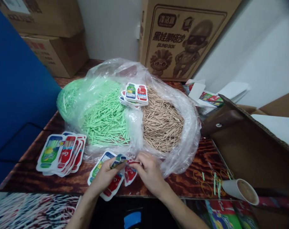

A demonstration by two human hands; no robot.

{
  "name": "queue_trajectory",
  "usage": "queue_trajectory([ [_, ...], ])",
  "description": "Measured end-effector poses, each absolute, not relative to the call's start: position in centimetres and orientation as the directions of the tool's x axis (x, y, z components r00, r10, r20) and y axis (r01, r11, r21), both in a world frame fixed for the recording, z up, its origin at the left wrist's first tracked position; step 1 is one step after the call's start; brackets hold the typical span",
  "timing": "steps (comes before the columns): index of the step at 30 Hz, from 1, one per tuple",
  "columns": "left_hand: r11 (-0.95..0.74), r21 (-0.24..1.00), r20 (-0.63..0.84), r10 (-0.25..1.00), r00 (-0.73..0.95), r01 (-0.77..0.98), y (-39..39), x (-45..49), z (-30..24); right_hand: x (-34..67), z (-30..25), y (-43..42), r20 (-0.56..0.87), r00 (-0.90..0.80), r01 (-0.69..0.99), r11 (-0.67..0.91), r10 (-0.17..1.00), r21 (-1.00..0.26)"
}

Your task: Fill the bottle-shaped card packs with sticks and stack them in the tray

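Both hands pinch a jar-shaped pouch (130, 173) printed in green-blue and red, held near the table's front edge. My left hand (107, 173) grips its green-blue part, and my right hand (150, 173) grips its red top edge; the fingertips almost meet. Beneath them lies another double-jar pouch (112, 190), partly covered by my left hand. A stack of similar pouches (49, 152) rests to the left. Behind the hands are a heap of thin green sticks (106, 117) and a heap of thin brown sticks (162, 124), each in clear plastic. More pouches (136, 93) lie between the heaps.
A large cardboard box (182, 41) stands at the back, with stacked cartons (53, 54) at the back left. On the right are an open carton (254, 152), a tipped paper cup (240, 190) and several rubber bands (206, 187). A blue panel (17, 82) borders the left side.
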State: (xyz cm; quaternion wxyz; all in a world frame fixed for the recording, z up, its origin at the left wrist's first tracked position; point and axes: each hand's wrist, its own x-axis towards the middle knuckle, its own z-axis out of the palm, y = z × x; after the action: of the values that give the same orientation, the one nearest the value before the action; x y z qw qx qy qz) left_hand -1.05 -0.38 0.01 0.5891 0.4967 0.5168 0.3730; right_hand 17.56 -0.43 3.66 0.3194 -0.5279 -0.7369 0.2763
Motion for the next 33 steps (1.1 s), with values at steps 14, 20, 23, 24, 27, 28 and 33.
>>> queue_trajectory([
  [14, 0.232, 0.968, -0.236, 0.971, 0.039, 0.097, -1.0, 2.0, 0.3, 22.9, 2.1, 2.6, 0.151, -0.05, 0.673, 0.145, 0.987, -0.725],
  [20, 0.272, 0.961, -0.273, 0.961, 0.038, 0.046, -0.7, 2.1, 0.8, 25.0, 1.4, 4.9, 0.019, -0.192, 0.981, 0.192, 0.981, -0.012],
  [23, 0.288, 0.957, -0.289, 0.957, 0.026, 0.022, -0.6, 2.2, 0.7, 23.6, 1.5, 4.9, -0.035, -0.255, 0.962, 0.257, 0.966, 0.095],
  [24, 0.293, 0.956, -0.293, 0.956, 0.018, 0.017, -0.6, 2.1, 0.7, 23.2, 1.6, 5.0, -0.045, -0.26, 0.958, 0.263, 0.965, 0.116],
  [27, 0.3, 0.954, -0.3, 0.954, 0.009, 0.003, -0.6, 1.9, 0.6, 22.4, 1.7, 5.6, -0.068, -0.254, 0.951, 0.262, 0.965, 0.166],
  [28, 0.302, 0.953, -0.302, 0.953, 0.008, -0.002, -0.6, 1.8, 0.6, 22.2, 1.6, 5.9, -0.073, -0.255, 0.948, 0.264, 0.964, 0.176],
  [33, 0.337, 0.94, -0.338, 0.941, -0.023, -0.053, -0.9, 1.2, 0.7, 22.8, 1.3, 6.1, -0.066, -0.271, 0.947, 0.278, 0.96, 0.162],
])
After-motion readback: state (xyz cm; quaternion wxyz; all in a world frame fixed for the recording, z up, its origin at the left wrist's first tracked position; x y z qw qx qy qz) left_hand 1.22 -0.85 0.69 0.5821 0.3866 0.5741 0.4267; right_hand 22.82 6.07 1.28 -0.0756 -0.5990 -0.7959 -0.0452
